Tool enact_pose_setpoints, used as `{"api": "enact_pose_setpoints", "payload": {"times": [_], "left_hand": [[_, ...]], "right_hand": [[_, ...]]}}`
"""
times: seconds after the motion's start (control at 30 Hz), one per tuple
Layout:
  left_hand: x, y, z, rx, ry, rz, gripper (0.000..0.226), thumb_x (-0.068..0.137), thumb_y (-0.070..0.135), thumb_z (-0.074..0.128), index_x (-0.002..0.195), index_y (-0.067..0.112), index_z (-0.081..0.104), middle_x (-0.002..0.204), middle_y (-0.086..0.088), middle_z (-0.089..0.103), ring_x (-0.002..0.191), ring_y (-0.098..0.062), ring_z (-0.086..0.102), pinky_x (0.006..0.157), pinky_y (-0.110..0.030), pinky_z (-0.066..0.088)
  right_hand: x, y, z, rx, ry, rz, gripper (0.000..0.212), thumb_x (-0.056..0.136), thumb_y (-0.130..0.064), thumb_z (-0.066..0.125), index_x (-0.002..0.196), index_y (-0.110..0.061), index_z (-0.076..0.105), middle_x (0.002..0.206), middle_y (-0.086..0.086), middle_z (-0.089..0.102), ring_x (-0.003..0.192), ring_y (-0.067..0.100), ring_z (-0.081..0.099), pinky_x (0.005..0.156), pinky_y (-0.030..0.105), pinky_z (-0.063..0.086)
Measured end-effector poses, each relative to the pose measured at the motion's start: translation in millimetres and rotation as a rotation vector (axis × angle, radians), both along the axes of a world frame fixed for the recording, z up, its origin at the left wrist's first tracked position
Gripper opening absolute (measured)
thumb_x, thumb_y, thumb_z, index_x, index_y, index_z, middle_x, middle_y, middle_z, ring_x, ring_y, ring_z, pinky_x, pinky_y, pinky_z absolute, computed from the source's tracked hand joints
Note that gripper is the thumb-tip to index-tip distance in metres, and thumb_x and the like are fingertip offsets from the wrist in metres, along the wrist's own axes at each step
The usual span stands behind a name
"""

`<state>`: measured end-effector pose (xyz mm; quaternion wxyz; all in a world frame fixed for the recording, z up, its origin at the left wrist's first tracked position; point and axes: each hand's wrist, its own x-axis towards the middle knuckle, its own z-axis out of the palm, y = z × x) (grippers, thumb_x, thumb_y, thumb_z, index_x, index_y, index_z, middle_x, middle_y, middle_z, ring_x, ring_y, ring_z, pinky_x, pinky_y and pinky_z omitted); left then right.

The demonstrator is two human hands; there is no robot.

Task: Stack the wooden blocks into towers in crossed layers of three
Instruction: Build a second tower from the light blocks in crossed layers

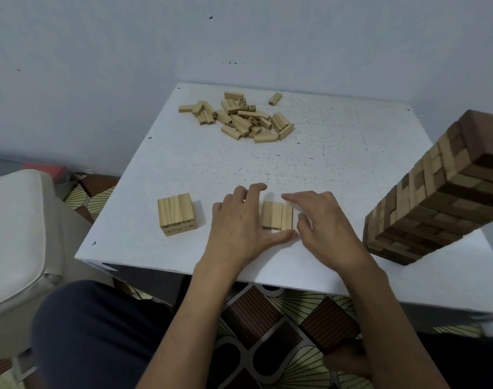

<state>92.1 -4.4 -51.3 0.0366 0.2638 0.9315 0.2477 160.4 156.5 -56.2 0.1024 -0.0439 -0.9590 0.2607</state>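
Observation:
Three pale wooden blocks [276,215] lie side by side as one flat layer near the table's front edge. My left hand [239,228] rests against their left side, its thumb along their near ends. My right hand [321,223] presses on their right side with fingers spread. Neither hand lifts a block. A short tower of crossed layers [175,214] stands to the left, apart from both hands. A loose pile of several blocks [239,116] lies at the far side of the table.
A tall tower of light and dark blocks [442,192] stands at the right, close to my right forearm. The white table [338,153] ends just behind my wrists. A pale cushioned seat [15,234] sits at the left; patterned floor lies below.

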Motion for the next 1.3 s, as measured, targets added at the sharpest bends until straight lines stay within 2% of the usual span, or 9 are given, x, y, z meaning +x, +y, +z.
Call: {"api": "enact_pose_setpoints", "payload": {"times": [0.07,0.2,0.5,0.6,0.7,0.8,0.97,1.2,1.3], "left_hand": [[6,5,0,-0.057,0.077,0.04,0.106,0.062,0.085,0.051,0.147,0.026,0.03,0.128,0.001,0.054,0.118,-0.022,0.05,0.096,-0.038,0.034],[8,11,-4,-0.1,0.096,0.053,0.104,0.071,0.078,0.06,0.151,0.025,0.021,0.126,0.002,0.056,0.117,-0.023,0.05,0.096,-0.037,0.033],[-7,-9,0,0.026,-0.074,-0.128,0.087,0.081,0.04,0.064,0.153,0.033,0.017,0.132,0.01,0.051,0.123,-0.019,0.041,0.103,-0.034,0.022],[-12,-15,2,0.024,-0.119,-0.203,0.086,0.084,0.031,0.064,0.154,0.036,0.015,0.14,0.01,0.045,0.129,-0.018,0.036,0.108,-0.035,0.019],[-14,-19,3,0.015,-0.119,-0.198,0.087,0.083,0.035,0.067,0.154,0.038,0.016,0.144,0.009,0.042,0.13,-0.018,0.034,0.106,-0.032,0.018],[-15,-19,3,0.024,-0.115,-0.2,0.084,0.086,0.034,0.066,0.153,0.038,0.017,0.14,0.011,0.047,0.126,-0.017,0.038,0.1,-0.03,0.019],[-17,-19,1,0.035,-0.129,-0.215,0.08,0.089,0.029,0.063,0.153,0.039,0.017,0.139,0.013,0.05,0.124,-0.017,0.041,0.106,-0.037,0.025],[-19,-20,1,0.045,-0.132,-0.24,0.078,0.091,0.02,0.061,0.154,0.036,0.019,0.143,0.012,0.048,0.124,-0.016,0.044,0.108,-0.043,0.029],[-19,-20,0,0.054,-0.134,-0.247,0.078,0.091,0.019,0.061,0.154,0.036,0.019,0.144,0.012,0.048,0.123,-0.015,0.046,0.108,-0.043,0.031]], "right_hand": [[-2,2,-1,0.004,0.014,-0.005,0.043,0.095,-0.001,0.051,0.134,-0.018,0.06,0.122,0.0,0.061,0.108,0.009,0.035,0.089,0.021,0.032],[-3,2,-3,0.017,0.018,0.002,0.034,0.097,-0.006,0.054,0.125,-0.019,0.067,0.108,-0.002,0.06,0.101,0.01,0.037,0.082,0.022,0.034],[4,-4,-7,0.006,0.045,-0.025,0.031,0.091,-0.017,0.065,0.121,-0.017,0.067,0.097,-0.008,0.056,0.096,0.012,0.042,0.08,0.03,0.041],[5,-5,-7,-0.001,0.036,-0.024,0.04,0.09,-0.021,0.065,0.13,-0.02,0.061,0.105,-0.006,0.054,0.101,0.013,0.042,0.083,0.028,0.038],[5,-4,-8,0.007,0.025,-0.013,0.046,0.09,-0.024,0.065,0.135,-0.02,0.057,0.115,-0.002,0.056,0.106,0.017,0.043,0.089,0.033,0.042],[5,-5,-9,0.016,0.035,0.01,0.043,0.09,-0.023,0.065,0.133,-0.018,0.058,0.112,-0.003,0.059,0.102,0.017,0.044,0.087,0.034,0.043],[6,-7,-12,0.004,0.07,0.013,0.04,0.09,-0.019,0.068,0.129,-0.016,0.062,0.108,-0.003,0.061,0.097,0.013,0.042,0.083,0.032,0.042],[5,-5,-14,-0.002,0.04,-0.014,0.054,0.089,-0.032,0.066,0.138,-0.015,0.054,0.131,0.0,0.056,0.113,0.02,0.044,0.09,0.029,0.036],[5,-6,-13,-0.001,0.022,-0.007,0.058,0.085,-0.04,0.056,0.138,-0.015,0.055,0.131,-0.002,0.059,0.112,0.02,0.044,0.092,0.034,0.041]]}}
